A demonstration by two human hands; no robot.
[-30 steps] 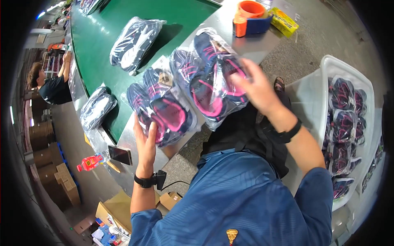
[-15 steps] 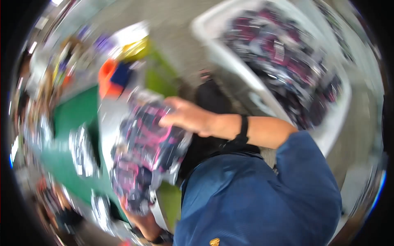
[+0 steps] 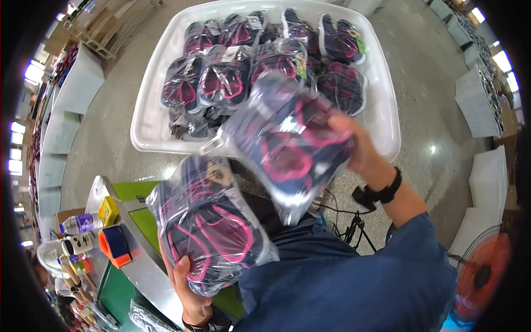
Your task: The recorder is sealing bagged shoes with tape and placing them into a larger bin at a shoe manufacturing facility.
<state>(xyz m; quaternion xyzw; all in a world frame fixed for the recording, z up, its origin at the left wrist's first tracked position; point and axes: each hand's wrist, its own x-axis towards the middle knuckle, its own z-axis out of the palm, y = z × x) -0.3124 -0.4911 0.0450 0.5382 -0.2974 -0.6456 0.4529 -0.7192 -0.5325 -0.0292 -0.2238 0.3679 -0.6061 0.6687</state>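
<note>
Left hand (image 3: 185,282) grips the bottom of one clear bag of dark-and-pink sandals (image 3: 207,232), held upright just over the green desk (image 3: 119,296). To its right, the right hand (image 3: 354,146) clasps a second bag of sandals (image 3: 285,146), tilted, its upper end toward the white tray (image 3: 149,124) of bagged pairs; this hand is the nearer one.

Bagged sandals (image 3: 287,144) now over white tub (image 3: 149,127)
</note>
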